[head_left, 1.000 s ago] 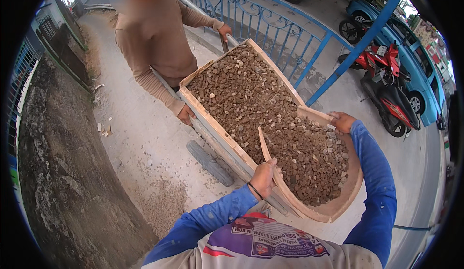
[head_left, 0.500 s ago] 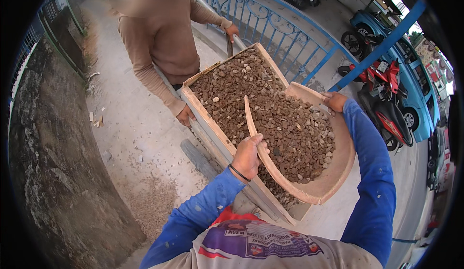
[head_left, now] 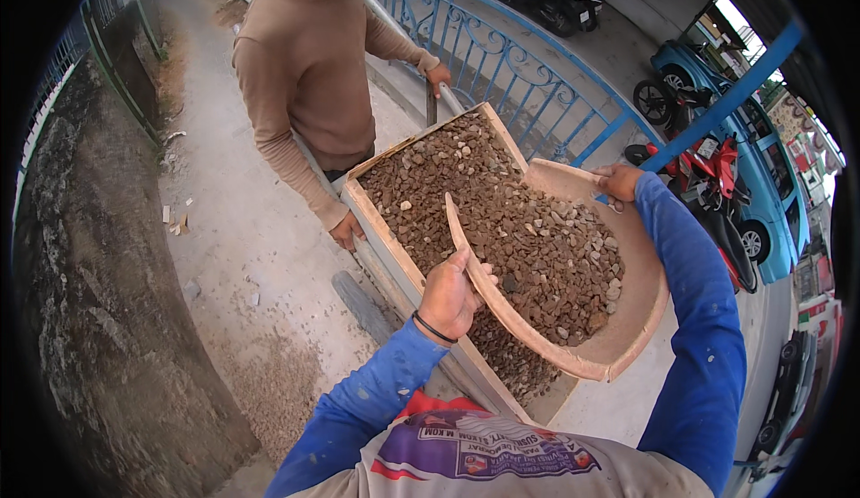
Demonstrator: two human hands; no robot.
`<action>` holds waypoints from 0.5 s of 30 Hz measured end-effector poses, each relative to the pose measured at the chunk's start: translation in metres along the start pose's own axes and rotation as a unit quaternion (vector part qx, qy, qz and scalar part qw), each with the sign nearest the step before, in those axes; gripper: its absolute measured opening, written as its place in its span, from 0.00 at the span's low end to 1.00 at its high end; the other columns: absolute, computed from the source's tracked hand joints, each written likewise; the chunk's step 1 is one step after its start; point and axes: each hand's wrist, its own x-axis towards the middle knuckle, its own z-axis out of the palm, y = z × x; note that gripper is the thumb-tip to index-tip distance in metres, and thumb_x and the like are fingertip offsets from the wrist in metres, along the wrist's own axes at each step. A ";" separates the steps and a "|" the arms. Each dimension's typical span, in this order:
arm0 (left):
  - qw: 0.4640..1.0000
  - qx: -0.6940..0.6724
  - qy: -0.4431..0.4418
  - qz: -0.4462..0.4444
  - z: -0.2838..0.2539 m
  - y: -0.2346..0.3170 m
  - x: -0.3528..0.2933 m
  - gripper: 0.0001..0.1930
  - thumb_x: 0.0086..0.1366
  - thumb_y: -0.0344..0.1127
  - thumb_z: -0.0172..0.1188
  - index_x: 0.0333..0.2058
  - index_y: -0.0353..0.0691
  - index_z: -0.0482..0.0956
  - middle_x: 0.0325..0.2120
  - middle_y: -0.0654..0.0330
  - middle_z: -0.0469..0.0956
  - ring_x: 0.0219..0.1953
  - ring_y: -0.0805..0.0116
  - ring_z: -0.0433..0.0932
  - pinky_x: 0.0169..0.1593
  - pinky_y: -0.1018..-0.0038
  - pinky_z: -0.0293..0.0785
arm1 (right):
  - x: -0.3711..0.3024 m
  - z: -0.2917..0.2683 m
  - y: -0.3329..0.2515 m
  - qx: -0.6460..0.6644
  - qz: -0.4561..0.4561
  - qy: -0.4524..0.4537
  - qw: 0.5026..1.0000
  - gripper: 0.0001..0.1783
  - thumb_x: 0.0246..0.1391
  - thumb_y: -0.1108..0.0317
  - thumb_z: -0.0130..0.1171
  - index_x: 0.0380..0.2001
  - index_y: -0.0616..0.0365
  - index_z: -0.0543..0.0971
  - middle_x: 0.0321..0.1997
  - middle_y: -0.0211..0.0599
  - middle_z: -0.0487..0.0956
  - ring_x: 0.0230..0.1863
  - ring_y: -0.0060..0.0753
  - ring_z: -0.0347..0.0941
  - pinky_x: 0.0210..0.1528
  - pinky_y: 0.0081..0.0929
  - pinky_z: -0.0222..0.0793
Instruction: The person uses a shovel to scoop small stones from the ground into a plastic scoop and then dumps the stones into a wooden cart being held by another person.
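Note:
Both my hands hold a wide, shallow, tan scoop (head_left: 643, 305) with a raised curved rim. My left hand (head_left: 451, 299) is closed round its left rim, a dark band at the wrist. At the far right edge, my right hand (head_left: 619, 183) grips the rim, its fingers partly hidden. Brown and grey gravel (head_left: 555, 261) covers much of the scoop. Beneath and beyond it, a wood-sided cart box (head_left: 383, 236) is filled with more gravel (head_left: 430, 171). The scoop's open end faces the box, and the two heaps look continuous there.
A person in a brown sweater (head_left: 313, 68) stands at the cart's far end, both hands on its handles. A blue railing (head_left: 502, 50) runs behind it. Red motorcycle (head_left: 712, 171) and blue vehicle (head_left: 752, 149) are right; a rough wall (head_left: 116, 274) is left.
The cart, the other person and the railing sit slightly lower and further right in the picture. Both my hands keep their hold on the scoop.

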 end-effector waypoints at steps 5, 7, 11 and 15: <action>0.999 0.015 0.001 -0.030 -0.022 -0.031 0.006 0.15 0.74 0.42 0.39 0.46 0.36 0.65 0.36 0.55 0.72 0.37 0.60 0.75 0.45 0.62 0.74 | 0.001 -0.001 0.011 -0.031 -0.018 -0.001 0.999 0.28 0.65 0.60 0.42 0.66 0.55 0.60 0.19 0.36 0.76 0.16 0.27 0.73 0.23 0.29 0.72; 0.998 0.007 0.019 -0.053 -0.021 -0.038 0.009 0.16 0.74 0.42 0.39 0.48 0.35 0.64 0.37 0.54 0.72 0.38 0.60 0.74 0.45 0.62 0.74 | 0.009 0.000 0.017 -0.024 0.029 -0.025 0.999 0.28 0.65 0.60 0.43 0.66 0.56 0.61 0.20 0.37 0.77 0.15 0.28 0.73 0.23 0.29 0.72; 0.996 0.002 0.041 -0.084 -0.023 -0.053 0.013 0.17 0.74 0.42 0.40 0.49 0.33 0.64 0.38 0.53 0.71 0.39 0.59 0.74 0.46 0.62 0.74 | 0.006 0.018 0.018 -0.032 0.025 -0.068 0.997 0.27 0.65 0.61 0.44 0.66 0.55 0.61 0.20 0.36 0.77 0.16 0.28 0.73 0.23 0.28 0.72; 0.995 -0.003 0.052 -0.083 -0.022 -0.059 -0.008 0.15 0.74 0.40 0.37 0.46 0.33 0.65 0.36 0.53 0.71 0.37 0.59 0.74 0.46 0.62 0.74 | -0.008 0.016 0.028 -0.039 0.015 -0.047 0.998 0.27 0.65 0.61 0.43 0.66 0.52 0.62 0.20 0.36 0.77 0.16 0.27 0.74 0.24 0.28 0.73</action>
